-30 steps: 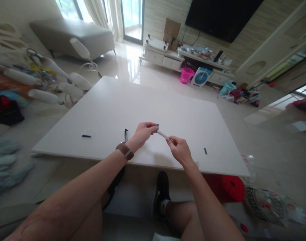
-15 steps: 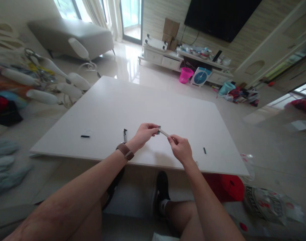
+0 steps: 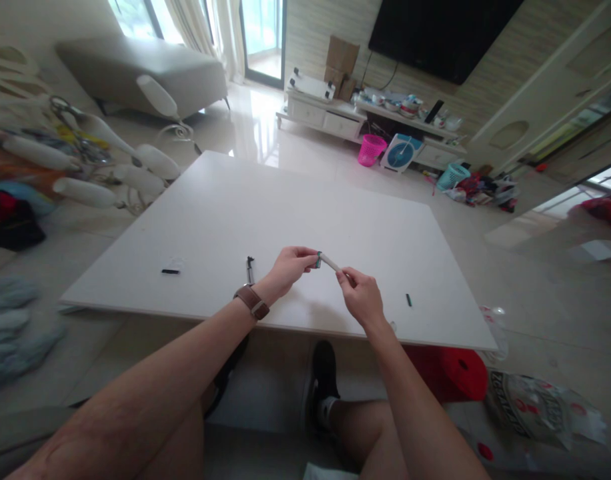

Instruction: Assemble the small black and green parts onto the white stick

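Above the near part of the white table (image 3: 305, 213), my left hand (image 3: 291, 267) is closed, pinching a small dark-green flat piece (image 3: 319, 260) whose kind I cannot make out. My right hand (image 3: 358, 291) is closed around the lower end of a thin pale stick (image 3: 329, 262). The stick's upper end meets the green piece at my left fingertips; whether it is joined there I cannot tell. Beside my left wrist lies a small black-and-silver tool (image 3: 250, 269). A short black bar (image 3: 170, 271) rests farther left, and a small dark stick (image 3: 408, 300) lies right of my right hand.
Under the table's right side is a red roll (image 3: 460, 375), with a printed plastic bag (image 3: 530, 403) on the floor beside it. A white lamp with several shades (image 3: 150, 160) stands close to the table's left edge. Beyond are a pink basket (image 3: 371, 150) and a blue-white fan (image 3: 400, 153).
Both hands stay almost where they were. The green piece and the stick have tilted slightly between the fingers. Things on the table have not moved.
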Available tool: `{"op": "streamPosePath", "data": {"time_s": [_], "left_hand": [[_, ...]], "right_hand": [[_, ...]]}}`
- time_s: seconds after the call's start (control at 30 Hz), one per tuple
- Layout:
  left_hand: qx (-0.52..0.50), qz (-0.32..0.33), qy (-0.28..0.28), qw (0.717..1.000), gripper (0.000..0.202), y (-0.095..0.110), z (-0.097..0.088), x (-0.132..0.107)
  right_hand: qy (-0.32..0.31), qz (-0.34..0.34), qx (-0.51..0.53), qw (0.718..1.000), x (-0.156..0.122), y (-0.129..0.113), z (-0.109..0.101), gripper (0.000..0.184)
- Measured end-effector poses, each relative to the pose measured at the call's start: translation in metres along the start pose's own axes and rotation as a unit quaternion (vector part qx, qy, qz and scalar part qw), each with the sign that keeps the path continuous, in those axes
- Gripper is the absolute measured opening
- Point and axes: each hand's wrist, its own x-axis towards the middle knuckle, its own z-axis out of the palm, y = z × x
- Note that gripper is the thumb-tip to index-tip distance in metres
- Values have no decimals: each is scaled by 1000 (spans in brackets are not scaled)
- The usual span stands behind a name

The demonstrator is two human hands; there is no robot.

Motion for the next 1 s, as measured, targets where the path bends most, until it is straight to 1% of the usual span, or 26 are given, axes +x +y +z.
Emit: {"op": "streamPosePath", "data": {"time_s": [0.2, 0.3, 0.4, 0.6, 0.77, 0.87, 1.0], "left_hand": [[-2, 16, 42, 999, 16, -1, -5, 4], [3, 14, 46, 999, 17, 1, -7, 5], [10, 13, 37, 999, 17, 3, -7, 4], [27, 18, 8, 999, 16, 2, -1, 0], [39, 14, -20, 999, 15, 2, 1, -4], [31, 6, -23, 999, 15, 3, 1, -5], [17, 2, -12, 1000, 16, 3, 2, -4]], "right_hand": [[-45, -25, 9, 999, 1, 2, 2, 31], [-32, -27, 27, 999, 0, 3, 0, 31], [0, -20, 41, 999, 0, 4, -2, 32], [-11, -15, 8, 1000, 1, 2, 0, 32], [28, 8, -34, 999, 3, 2, 0, 31], [48, 8, -17, 999, 3, 2, -1, 32], [31, 0, 8, 999, 2, 2, 0, 34]]}}
